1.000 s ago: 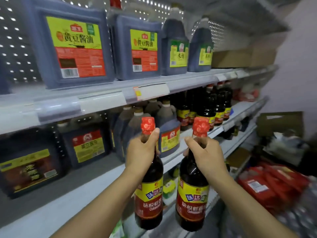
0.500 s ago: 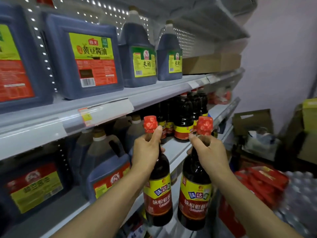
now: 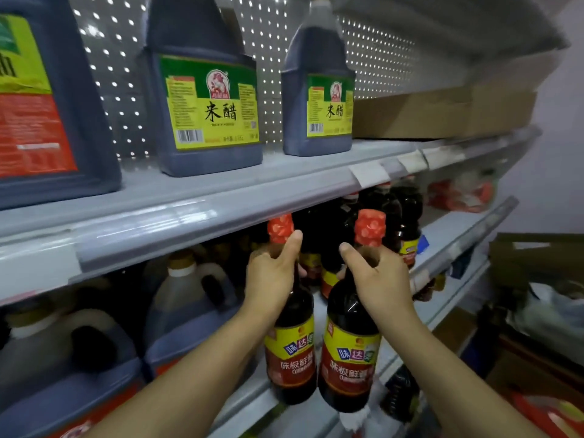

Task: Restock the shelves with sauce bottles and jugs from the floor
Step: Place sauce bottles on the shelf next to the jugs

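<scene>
Two dark sauce bottles are held up side by side in front of the middle shelf [image 3: 467,226], each gripped by the neck just under a red cap: the left bottle [image 3: 292,349] is clasped by the left hand [image 3: 271,273], thumb laid up along the neck, and the right bottle [image 3: 349,352] is clasped by the right hand [image 3: 376,276], thumb pointing up toward the cap. Both bottles are kept upright, bodies nearly touching, their yellow and red labels turned to the camera, bases hanging at the front lip of the shelf. Behind them, a cluster of shelved bottles [image 3: 407,216] with matching red caps is seen standing deeper on that same shelf. To the left, large handled jugs [image 3: 186,298] are lined up on that level. On the upper shelf [image 3: 221,184], two vinegar jugs [image 3: 205,96] with green and yellow labels are stood before the pegboard, and a cardboard box [image 3: 442,112] is set further right
</scene>
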